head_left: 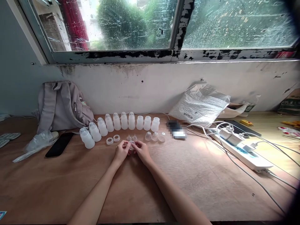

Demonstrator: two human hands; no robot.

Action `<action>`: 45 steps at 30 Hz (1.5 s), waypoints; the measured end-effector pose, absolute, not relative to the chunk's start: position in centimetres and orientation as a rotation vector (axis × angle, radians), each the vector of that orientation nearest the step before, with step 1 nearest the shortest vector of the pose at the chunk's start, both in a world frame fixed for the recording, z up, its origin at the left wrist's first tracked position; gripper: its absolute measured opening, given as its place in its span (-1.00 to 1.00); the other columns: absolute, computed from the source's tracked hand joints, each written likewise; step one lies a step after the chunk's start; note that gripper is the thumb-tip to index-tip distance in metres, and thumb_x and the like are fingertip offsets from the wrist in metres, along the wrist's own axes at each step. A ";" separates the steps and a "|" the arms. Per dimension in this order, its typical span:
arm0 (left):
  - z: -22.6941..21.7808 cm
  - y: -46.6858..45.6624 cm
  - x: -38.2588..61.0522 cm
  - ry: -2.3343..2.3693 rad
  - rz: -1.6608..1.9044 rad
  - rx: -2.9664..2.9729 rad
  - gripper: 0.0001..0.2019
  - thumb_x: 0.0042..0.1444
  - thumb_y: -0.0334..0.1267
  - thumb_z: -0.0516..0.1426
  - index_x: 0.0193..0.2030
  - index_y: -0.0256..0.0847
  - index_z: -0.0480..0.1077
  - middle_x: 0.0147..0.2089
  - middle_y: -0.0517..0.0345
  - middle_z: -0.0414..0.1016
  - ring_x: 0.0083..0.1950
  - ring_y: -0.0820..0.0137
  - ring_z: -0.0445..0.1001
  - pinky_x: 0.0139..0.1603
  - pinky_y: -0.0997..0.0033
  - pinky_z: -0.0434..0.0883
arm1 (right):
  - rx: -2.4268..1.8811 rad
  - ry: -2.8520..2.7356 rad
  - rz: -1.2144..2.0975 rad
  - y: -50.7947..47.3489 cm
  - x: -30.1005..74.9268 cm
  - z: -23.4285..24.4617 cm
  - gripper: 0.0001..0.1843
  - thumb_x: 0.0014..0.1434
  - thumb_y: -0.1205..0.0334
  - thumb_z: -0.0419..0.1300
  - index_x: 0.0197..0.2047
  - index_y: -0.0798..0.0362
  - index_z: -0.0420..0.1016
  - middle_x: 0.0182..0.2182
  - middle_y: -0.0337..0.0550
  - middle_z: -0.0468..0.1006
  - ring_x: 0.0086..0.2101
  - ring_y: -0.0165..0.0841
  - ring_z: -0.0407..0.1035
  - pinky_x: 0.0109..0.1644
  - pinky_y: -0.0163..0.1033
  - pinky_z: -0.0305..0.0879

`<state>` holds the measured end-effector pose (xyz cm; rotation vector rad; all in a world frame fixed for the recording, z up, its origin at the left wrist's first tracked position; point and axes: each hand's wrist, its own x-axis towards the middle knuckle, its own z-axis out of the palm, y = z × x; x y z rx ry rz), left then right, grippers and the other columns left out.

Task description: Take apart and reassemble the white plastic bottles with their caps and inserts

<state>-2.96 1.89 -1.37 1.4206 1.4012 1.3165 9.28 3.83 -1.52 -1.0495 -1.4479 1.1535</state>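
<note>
My left hand (121, 152) and my right hand (142, 151) meet over the table, fingers pinched around a small clear bottle ring (131, 147). Whether a teat sits inside it is hard to make out. Just beyond my fingertips stand two clear teats (134, 137). Two translucent rings (109, 141) lie left of them, and three clear domed caps (154, 136) are to the right. Behind, a curved row of several frosted baby bottles (102, 126) stands upright; those on the left wear domed tops, while the three rightmost bottles (147, 123) are open-necked.
A black phone (59, 144), a plastic bag (39, 143) and a grey backpack (62, 106) are at left. Rightward lie a blurred dark item (176, 128), a silvery bag (201, 104), and a white power strip (248, 156) with trailing cables. A wall and window bound the back.
</note>
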 end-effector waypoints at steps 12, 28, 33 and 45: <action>-0.9 1.3 -2.2 1.454 1.344 1.387 -0.80 0.00 -0.10 0.00 -0.43 -0.19 0.14 -0.60 0.29 0.34 -0.66 0.48 0.37 -0.69 0.55 0.31 | -1.042 -1.312 1.182 3.6 8.6 -1.7 -0.68 -0.06 0.06 0.12 -0.37 0.17 0.45 -0.56 -0.17 0.44 -0.65 -0.50 0.21 -0.63 -0.39 0.17; -1.1 1.2 -2.2 1.582 1.278 1.580 -0.82 0.01 -0.11 -0.01 -0.41 -0.19 0.19 -0.64 0.28 0.37 -0.69 0.48 0.35 -0.66 0.56 0.26 | -1.122 -1.455 0.944 3.6 8.6 -1.8 -0.84 -0.05 0.19 0.10 -0.45 0.11 0.39 -0.52 -0.19 0.44 -0.51 -0.43 0.28 -0.43 -0.35 0.25; -1.0 1.3 -2.5 1.577 1.291 1.570 -0.78 0.05 -0.13 -0.05 -0.22 -0.18 0.24 -0.55 0.21 0.44 -0.63 0.46 0.39 -0.60 0.52 0.31 | -1.088 -1.375 1.133 3.6 8.4 -2.0 -0.77 -0.04 0.17 0.09 -0.31 0.11 0.35 -0.47 -0.16 0.46 -0.56 -0.43 0.30 -0.58 -0.36 0.25; -1.1 1.4 -3.0 1.672 1.209 1.875 -0.89 -0.01 -0.26 0.01 -0.37 -0.18 0.33 -0.48 0.19 0.43 -0.47 0.46 0.39 -0.40 0.50 0.29 | -1.109 -1.641 0.796 3.8 9.2 -1.5 -0.79 -0.03 0.34 0.02 -0.38 0.09 0.48 -0.45 -0.17 0.43 -0.46 -0.42 0.29 -0.34 -0.31 0.25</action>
